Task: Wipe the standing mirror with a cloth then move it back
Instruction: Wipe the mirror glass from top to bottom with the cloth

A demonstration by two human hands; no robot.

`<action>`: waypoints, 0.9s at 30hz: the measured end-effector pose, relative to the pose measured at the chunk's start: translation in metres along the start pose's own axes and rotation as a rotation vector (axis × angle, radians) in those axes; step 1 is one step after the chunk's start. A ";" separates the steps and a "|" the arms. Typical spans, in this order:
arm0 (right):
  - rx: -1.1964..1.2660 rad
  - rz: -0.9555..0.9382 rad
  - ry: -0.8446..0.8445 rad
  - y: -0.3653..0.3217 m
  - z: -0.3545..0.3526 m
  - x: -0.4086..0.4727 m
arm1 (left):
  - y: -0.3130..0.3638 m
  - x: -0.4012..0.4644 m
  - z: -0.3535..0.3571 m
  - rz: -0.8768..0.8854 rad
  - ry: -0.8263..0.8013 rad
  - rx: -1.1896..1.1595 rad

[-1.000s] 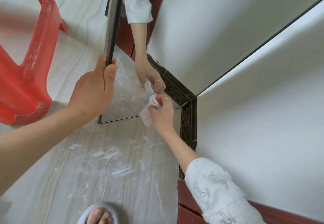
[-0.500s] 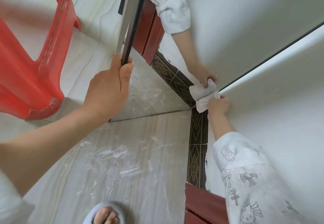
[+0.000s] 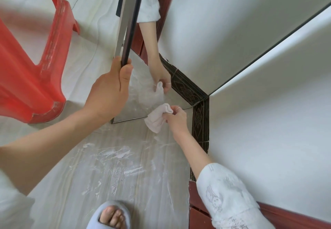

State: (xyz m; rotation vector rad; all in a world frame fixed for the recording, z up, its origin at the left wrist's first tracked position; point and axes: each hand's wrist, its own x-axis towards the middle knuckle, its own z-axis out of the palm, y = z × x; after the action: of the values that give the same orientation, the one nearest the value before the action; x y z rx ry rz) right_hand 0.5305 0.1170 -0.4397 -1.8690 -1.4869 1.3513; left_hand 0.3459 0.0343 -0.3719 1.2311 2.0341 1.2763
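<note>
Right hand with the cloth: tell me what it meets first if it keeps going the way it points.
Probably the mirror glass near its bottom edge. The right hand pinches the cloth and points toward it; depth is unclear, so the cloth would likely touch first.

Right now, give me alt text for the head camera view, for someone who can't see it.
A person's left hand grips the edge of a standing mirror while the right hand holds a white cloth at its lower glass. A red plastic stool stands to the left on a smeared tile floor.
</note>
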 end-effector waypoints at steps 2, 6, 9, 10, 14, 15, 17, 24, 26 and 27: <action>0.207 0.129 -0.035 0.001 -0.008 -0.008 | 0.001 -0.003 -0.001 -0.030 -0.019 -0.030; 0.572 0.258 -0.132 0.007 -0.027 -0.021 | -0.007 -0.017 -0.002 -0.100 -0.071 -0.027; 0.679 0.285 -0.187 0.010 -0.033 -0.030 | -0.019 -0.033 -0.002 -0.188 0.036 0.002; 0.689 0.289 -0.206 0.009 -0.033 -0.033 | -0.024 -0.039 -0.002 -0.214 0.083 0.000; 0.656 0.269 -0.275 -0.003 -0.028 -0.044 | -0.035 -0.065 0.001 -0.182 0.036 -0.042; 0.633 0.264 -0.295 -0.007 -0.025 -0.048 | -0.035 -0.071 0.004 -0.149 -0.043 -0.075; 0.589 0.259 -0.344 -0.015 -0.018 -0.056 | -0.031 -0.080 0.009 -0.085 -0.227 -0.122; 0.559 0.271 -0.440 -0.031 -0.013 -0.075 | -0.024 -0.080 0.013 -0.014 -0.491 -0.080; 0.573 0.271 -0.447 -0.031 -0.013 -0.077 | -0.023 -0.078 0.014 -0.025 -0.465 -0.081; 0.582 0.272 -0.441 -0.030 -0.013 -0.077 | -0.023 -0.077 0.014 -0.046 -0.444 -0.100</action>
State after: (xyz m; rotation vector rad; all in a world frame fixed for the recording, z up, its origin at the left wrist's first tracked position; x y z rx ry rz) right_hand 0.5278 0.0615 -0.3767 -1.4809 -0.8646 2.1515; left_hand 0.3848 -0.0286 -0.4050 1.2788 1.6507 0.9651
